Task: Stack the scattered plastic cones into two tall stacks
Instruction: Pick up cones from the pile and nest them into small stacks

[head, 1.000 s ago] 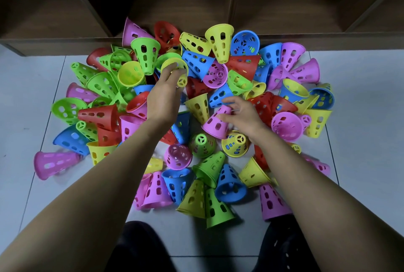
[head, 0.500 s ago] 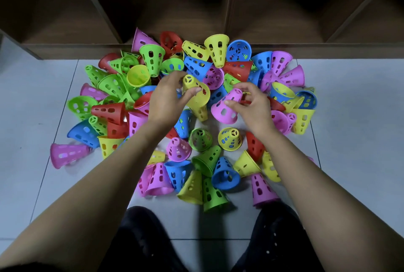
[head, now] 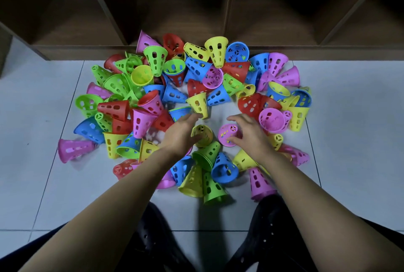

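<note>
Big messy pile of perforated plastic cones [head: 197, 88] in all colours sits on the pale tiled floor [head: 349, 118], right up against a dark wooden shelf unit [head: 196, 20]. Left hand [head: 180, 132] grips an upright yellow perforated cone [head: 202, 135] near the middle. Right hand [head: 248, 135] wraps around a pink perforated cone [head: 228, 135] just beside it, though it's blurry so the grip might be loose.

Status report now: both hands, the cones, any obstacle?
Left hand on yellow cone, right hand on pink cone, both upright on floor. No tall stacks yet. Loose cones crowd all around.
</note>
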